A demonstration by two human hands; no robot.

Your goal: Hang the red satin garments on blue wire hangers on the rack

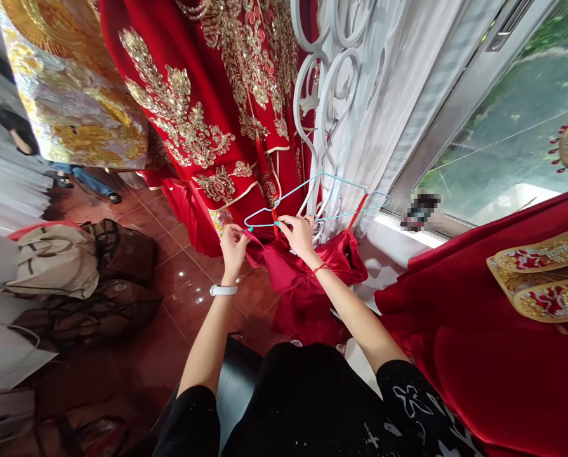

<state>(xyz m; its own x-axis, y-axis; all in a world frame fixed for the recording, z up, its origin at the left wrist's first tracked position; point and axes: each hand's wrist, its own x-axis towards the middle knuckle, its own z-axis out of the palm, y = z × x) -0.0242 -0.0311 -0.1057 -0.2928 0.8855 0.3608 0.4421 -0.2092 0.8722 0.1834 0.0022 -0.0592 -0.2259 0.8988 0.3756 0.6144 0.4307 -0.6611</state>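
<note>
A light blue wire hanger [312,202] hangs from a white ornate metal screen [329,82]. A plain red garment [307,273] droops from the hanger by thin red straps toward the floor. My left hand [233,246], with a white band at the wrist, pinches a red strap at the hanger's left end. My right hand [299,233], a red thread round its wrist, is closed on the red fabric and strap near the hanger's middle. Both hands are close together, just below the hanger's lower wire.
Red robes with gold embroidery [217,108] hang behind the hanger, a gold one [69,95] to the left. Bags [74,266] lie on the red tiled floor. A red cloth surface with embroidered shoes [541,279] stands at the right, under a window [512,127].
</note>
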